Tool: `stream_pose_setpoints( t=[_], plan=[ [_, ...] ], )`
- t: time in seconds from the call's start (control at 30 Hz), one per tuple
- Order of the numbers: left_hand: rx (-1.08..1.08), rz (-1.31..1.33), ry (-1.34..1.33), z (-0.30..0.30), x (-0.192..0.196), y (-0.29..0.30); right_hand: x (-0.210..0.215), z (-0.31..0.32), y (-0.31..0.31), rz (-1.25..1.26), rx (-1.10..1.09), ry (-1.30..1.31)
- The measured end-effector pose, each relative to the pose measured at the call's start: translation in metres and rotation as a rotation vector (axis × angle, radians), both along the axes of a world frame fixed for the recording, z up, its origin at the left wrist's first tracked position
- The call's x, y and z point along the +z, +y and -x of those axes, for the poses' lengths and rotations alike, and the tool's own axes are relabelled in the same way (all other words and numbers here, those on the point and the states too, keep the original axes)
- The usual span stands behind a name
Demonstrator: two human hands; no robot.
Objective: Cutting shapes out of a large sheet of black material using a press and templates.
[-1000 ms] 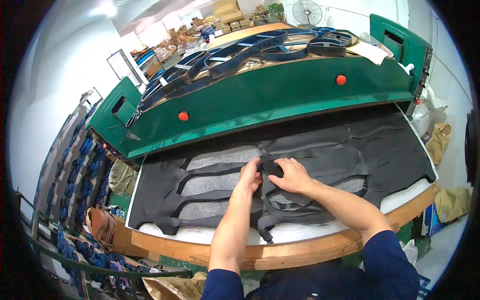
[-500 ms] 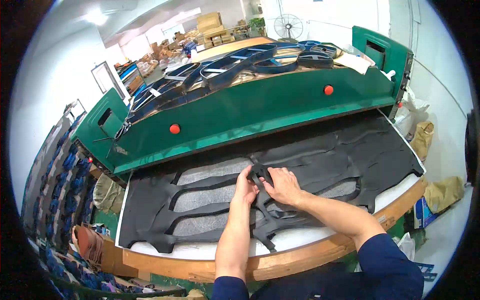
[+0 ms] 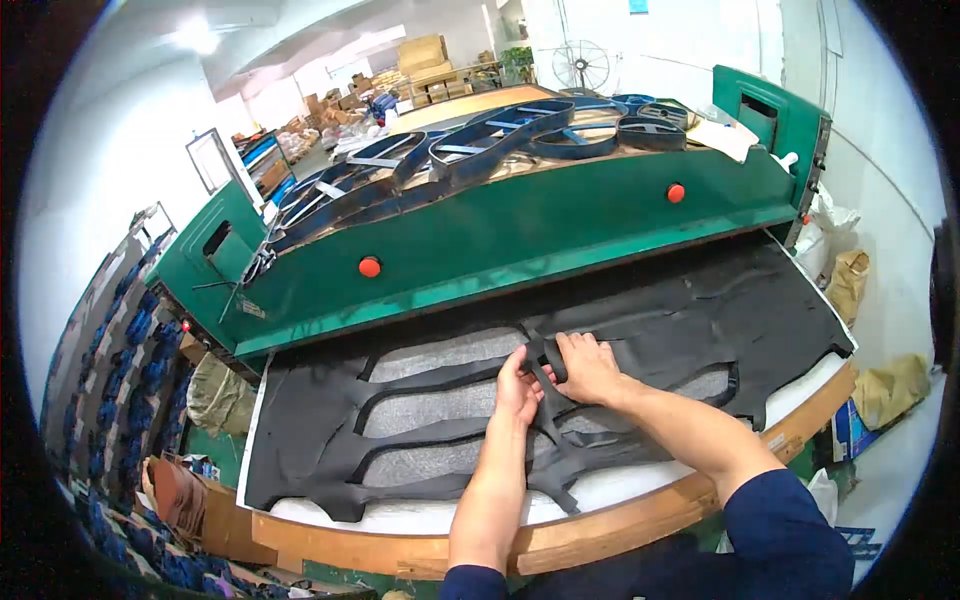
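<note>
Black cut-out sheet: spread below the green press beam [image 3: 520,240], this dark sheet [image 3: 290,420] lies on a white board [image 3: 400,517]; the number of layers is unclear.
Left hand: its fingers [image 3: 518,393] curl narrowly around a thin strip mid-sheet.
Right hand: just right of the left, this hand [image 3: 590,368] has fingers bent over bunched black material; whether they pinch it is hidden.
Thin strips: these could tear or stretch, I judge, if the hands pull apart hard, being narrow between the openings.
Bunching: the sheet could ruck up if tugged from one spot.
Near edge: a dangling tail [image 3: 562,497] might snag on the wooden rail [image 3: 640,527].
Far side: both hands lie near the beam; a descent with fingers beneath would crush them.
Cutting dies: stacked atop the beam, these strip-metal dies [image 3: 480,172] could slide if jolted.
</note>
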State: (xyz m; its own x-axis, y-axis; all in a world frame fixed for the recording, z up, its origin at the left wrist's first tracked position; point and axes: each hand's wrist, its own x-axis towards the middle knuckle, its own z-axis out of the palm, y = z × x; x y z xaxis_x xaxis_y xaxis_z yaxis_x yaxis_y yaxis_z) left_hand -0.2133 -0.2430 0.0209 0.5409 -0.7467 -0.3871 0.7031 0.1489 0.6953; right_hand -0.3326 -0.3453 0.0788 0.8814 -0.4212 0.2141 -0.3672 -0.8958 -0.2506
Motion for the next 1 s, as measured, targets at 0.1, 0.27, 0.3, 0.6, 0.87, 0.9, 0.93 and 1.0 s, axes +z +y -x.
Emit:
stream_pose_setpoints(
  t=[0.1,0.27,0.3,0.6,0.87,0.9,0.93,1.0],
  plan=[
    [-0.005,0.007,0.025,0.001,-0.003,-0.002,0.005,-0.003,-0.001,0.010,-0.006,0.100],
    [-0.004,0.037,0.029,0.003,-0.002,-0.002,-0.004,-0.010,-0.003,0.033,-0.036,0.149],
    [0.009,0.023,0.032,0.005,-0.001,-0.002,-0.008,-0.009,-0.005,0.034,-0.038,0.152],
    [0.019,0.072,0.035,0.004,-0.007,-0.002,0.001,-0.009,-0.005,0.050,-0.023,0.196],
    [0.048,0.091,0.040,0.003,-0.006,-0.002,-0.010,-0.008,0.001,0.186,-0.003,0.011],
    [0.057,0.096,0.042,0.004,-0.005,0.000,-0.009,-0.007,0.002,0.190,-0.003,0.010],
    [0.069,0.101,0.043,0.006,-0.003,0.002,-0.006,-0.005,0.005,0.229,-0.017,0.048],
    [0.084,0.105,0.025,0.011,-0.003,0.005,-0.004,-0.001,0.007,0.265,-0.062,0.058]
  ],
)
